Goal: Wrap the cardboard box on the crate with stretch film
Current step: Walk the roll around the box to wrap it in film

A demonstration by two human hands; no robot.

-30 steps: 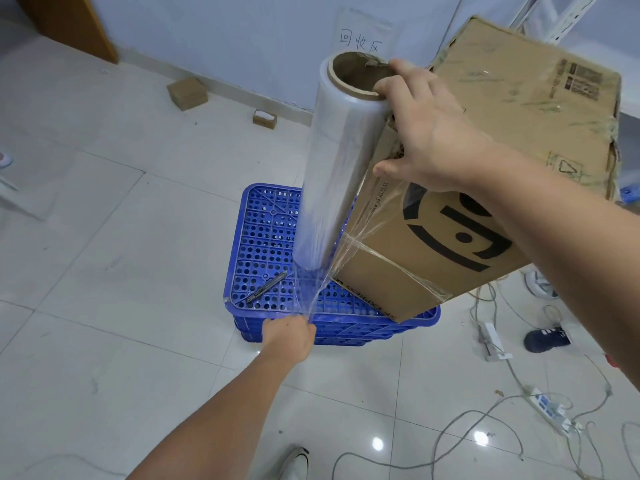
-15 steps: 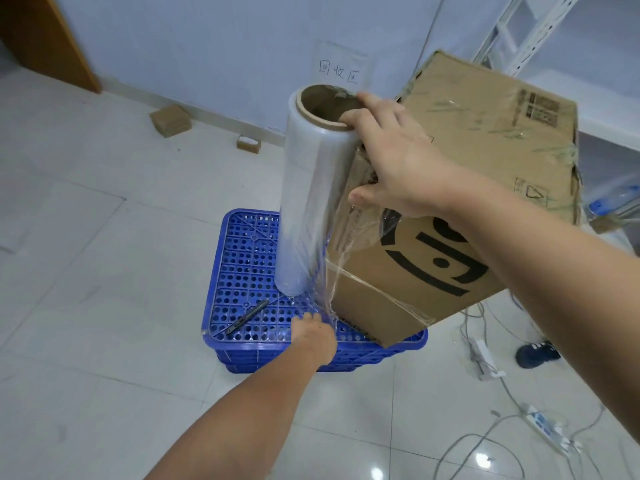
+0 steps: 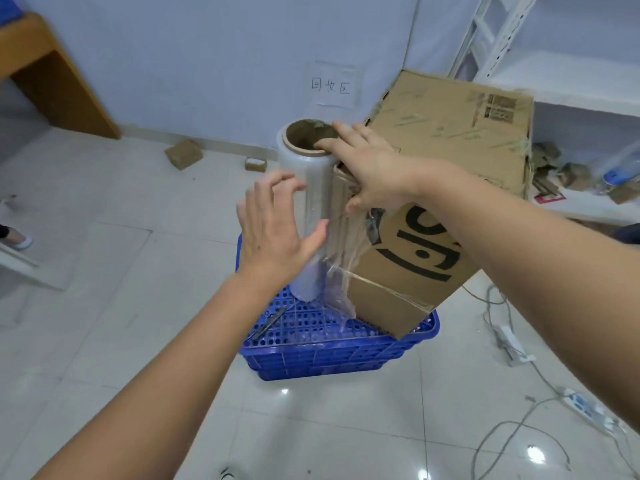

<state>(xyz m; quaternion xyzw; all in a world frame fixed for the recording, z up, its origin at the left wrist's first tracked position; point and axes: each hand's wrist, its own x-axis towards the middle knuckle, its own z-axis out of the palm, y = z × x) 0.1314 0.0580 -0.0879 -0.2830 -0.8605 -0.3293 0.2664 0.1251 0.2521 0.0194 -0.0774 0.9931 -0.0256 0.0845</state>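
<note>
The cardboard box (image 3: 446, 188) sits tilted on the blue crate (image 3: 332, 351), which stands on the tiled floor (image 3: 104, 306). A roll of stretch film (image 3: 308, 216) stands upright just beside the box's near corner, its lower end over the crate. The right hand (image 3: 372, 168) holds the roll's top, fingers hooked over the cardboard core's rim and thumb lower down against the film. A crumpled sheet of film runs from the roll onto the box's printed face (it bunches near the lower corner). The left hand (image 3: 277, 233) is at the roll's left side, fingers spread and slightly bent, thumb touching the film, gripping nothing. A dark pen-like tool (image 3: 268, 323) lies on the crate.
</note>
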